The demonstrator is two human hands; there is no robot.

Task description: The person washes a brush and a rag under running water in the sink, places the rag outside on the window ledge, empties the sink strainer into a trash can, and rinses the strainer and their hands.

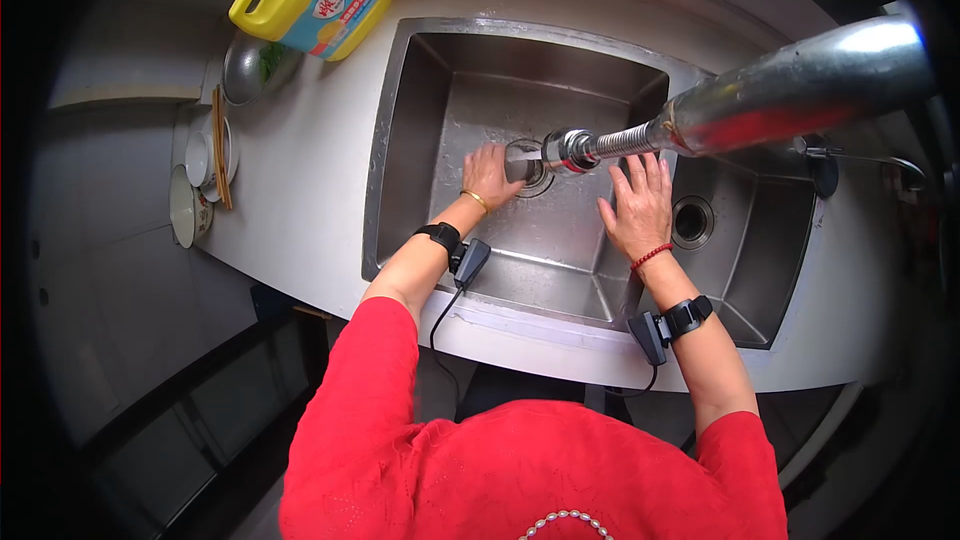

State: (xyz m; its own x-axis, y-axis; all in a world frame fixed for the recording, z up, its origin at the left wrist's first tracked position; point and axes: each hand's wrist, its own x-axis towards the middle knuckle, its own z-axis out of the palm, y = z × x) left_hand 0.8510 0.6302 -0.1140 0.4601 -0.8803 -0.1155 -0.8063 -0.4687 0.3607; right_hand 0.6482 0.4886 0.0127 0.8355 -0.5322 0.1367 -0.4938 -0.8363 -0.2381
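My left hand (487, 176) is over the large basin of the steel sink (400, 170), its fingers closed on a small greyish, see-through cup (516, 169). The cup is tilted under the spout of the tap (568, 148), just above the basin drain, and what looks like water runs at its mouth. Part of the cup is hidden behind the fingers and the tap. My right hand (640, 210) holds nothing; its fingers are spread near the divider between the two basins, below the tap's spring hose.
A yellow detergent jug (320, 2) stands at the back left of the counter. Beside it are a metal bowl (245, 70) with greens, stacked white bowls (200, 155) and chopsticks (220, 145). The thick tap body (800, 85) juts across the right side, above the smaller basin (750, 240).
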